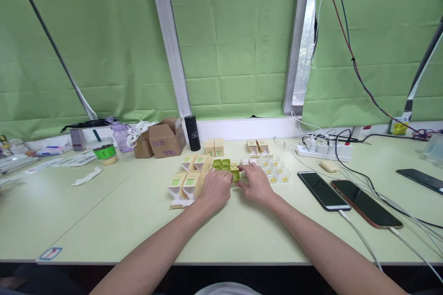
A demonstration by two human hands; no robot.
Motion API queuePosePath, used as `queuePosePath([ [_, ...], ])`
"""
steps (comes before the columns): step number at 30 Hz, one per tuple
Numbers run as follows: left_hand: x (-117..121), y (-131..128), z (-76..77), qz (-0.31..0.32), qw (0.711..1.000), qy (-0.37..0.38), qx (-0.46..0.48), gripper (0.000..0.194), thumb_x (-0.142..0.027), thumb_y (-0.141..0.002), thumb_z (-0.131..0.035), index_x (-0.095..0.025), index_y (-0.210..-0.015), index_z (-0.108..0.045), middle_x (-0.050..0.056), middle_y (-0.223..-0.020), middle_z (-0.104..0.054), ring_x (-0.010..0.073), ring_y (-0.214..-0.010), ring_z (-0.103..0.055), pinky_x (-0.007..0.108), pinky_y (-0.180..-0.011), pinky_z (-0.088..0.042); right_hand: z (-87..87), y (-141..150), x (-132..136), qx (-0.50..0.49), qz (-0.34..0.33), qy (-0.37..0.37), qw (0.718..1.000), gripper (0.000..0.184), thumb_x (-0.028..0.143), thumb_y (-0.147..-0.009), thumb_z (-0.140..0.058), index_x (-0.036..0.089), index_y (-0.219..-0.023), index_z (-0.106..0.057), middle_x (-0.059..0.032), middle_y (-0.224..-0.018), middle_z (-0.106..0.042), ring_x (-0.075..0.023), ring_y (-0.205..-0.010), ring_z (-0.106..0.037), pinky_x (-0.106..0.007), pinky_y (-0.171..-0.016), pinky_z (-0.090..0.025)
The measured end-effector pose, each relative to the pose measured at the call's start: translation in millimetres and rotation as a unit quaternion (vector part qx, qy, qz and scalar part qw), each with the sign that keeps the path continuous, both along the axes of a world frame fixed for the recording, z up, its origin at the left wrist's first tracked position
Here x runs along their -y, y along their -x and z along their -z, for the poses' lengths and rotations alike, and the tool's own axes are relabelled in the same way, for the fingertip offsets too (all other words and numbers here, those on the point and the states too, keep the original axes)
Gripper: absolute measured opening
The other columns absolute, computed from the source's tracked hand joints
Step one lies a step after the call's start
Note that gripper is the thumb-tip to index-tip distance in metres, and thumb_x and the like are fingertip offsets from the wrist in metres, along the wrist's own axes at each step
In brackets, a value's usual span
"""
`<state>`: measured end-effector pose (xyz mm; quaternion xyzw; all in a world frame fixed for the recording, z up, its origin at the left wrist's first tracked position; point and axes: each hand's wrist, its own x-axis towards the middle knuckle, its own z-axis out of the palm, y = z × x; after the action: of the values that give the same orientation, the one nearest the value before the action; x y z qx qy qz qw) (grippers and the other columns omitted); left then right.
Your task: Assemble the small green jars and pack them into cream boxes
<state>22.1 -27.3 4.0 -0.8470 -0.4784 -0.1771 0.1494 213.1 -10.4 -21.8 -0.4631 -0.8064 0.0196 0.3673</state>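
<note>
Between my hands, near the middle of the table, stands a small green open-topped box [236, 175]. My left hand [218, 186] is closed, its curled fingertips at the box's left side. The thumb and index finger of my right hand [258, 184] pinch at its right side. Just behind are several more green boxes [221, 164] and some small yellowish pieces [234, 166]. Left of my left hand stand several cream cartons with flaps folded out [176, 183]. Clear plastic cups with yellow bits inside [273, 170] sit beyond my right hand, beside pale pink pieces [245, 161].
More cartons [214, 147] and opened ones [259, 148] stand farther back. A black bottle [192, 133], a cardboard box [168, 138] and a lidded drink cup [104, 151] are at left. Phones [323, 191], cables and a power strip [323, 150] occupy the right.
</note>
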Motion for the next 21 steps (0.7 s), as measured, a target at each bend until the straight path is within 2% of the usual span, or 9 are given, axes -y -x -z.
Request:
queuePosePath([
  [4,1,0,5.0,0.048,0.997,-0.05,0.038,0.018,-0.006,-0.094,-0.056,-0.018,-0.089,-0.068,0.008,-0.085,-0.077,0.027,-0.079,-0.071,0.042,-0.076,-0.041,3.9,-1,-7,-0.052,-0.022,-0.003,0.998,0.042,0.016,-0.081,-0.082,0.022,-0.121,-0.068,-0.0114,-0.114,-0.075,-0.0335,-0.107,-0.062,-0.048,-0.089,-0.051],
  [9,4,1,-0.5,0.104,0.974,-0.104,0.174,0.006,-0.017,-0.097,-0.061,-0.02,-0.101,-0.064,0.004,-0.084,-0.075,0.0227,-0.074,-0.069,0.04,-0.076,-0.041,-0.4,-6,-12,-0.17,-0.059,-0.012,0.984,0.039,0.016,-0.079,-0.08,0.025,-0.115,-0.069,-0.0076,-0.109,-0.074,-0.0294,-0.099,-0.062,-0.047,-0.089,-0.052],
  [13,5,4,-6.4,0.135,0.95,-0.155,0.233,0.018,-0.018,-0.095,-0.06,-0.021,-0.113,-0.059,0.007,-0.098,-0.076,0.0257,-0.089,-0.071,0.042,-0.083,-0.046,-7.5,-8,-8,-0.248,-0.092,-0.02,0.964,0.042,0.015,-0.075,-0.075,0.027,-0.116,-0.069,-0.0065,-0.11,-0.072,-0.0288,-0.099,-0.061,-0.047,-0.089,-0.052],
  [17,2,5,-5.3,0.167,0.94,-0.175,0.241,0.033,-0.016,-0.095,-0.061,-0.022,-0.127,-0.056,0.01,-0.117,-0.074,0.0284,-0.106,-0.069,0.047,-0.095,-0.048,-12.2,-7,-2,-0.267,-0.12,-0.048,0.955,0.044,0.015,-0.075,-0.072,0.027,-0.117,-0.068,-0.0062,-0.112,-0.071,-0.0284,-0.101,-0.06,-0.045,-0.089,-0.052],
  [21,-2,6,-1.4,0.196,0.936,-0.182,0.229,0.038,-0.014,-0.096,-0.06,-0.024,-0.132,-0.056,0.011,-0.123,-0.073,0.0283,-0.112,-0.068,0.047,-0.098,-0.049,-13.2,-5,3,-0.274,-0.143,-0.073,0.948,0.043,0.019,-0.078,-0.071,0.027,-0.12,-0.066,-0.0062,-0.113,-0.071,-0.0274,-0.101,-0.061,-0.043,-0.087,-0.051],
])
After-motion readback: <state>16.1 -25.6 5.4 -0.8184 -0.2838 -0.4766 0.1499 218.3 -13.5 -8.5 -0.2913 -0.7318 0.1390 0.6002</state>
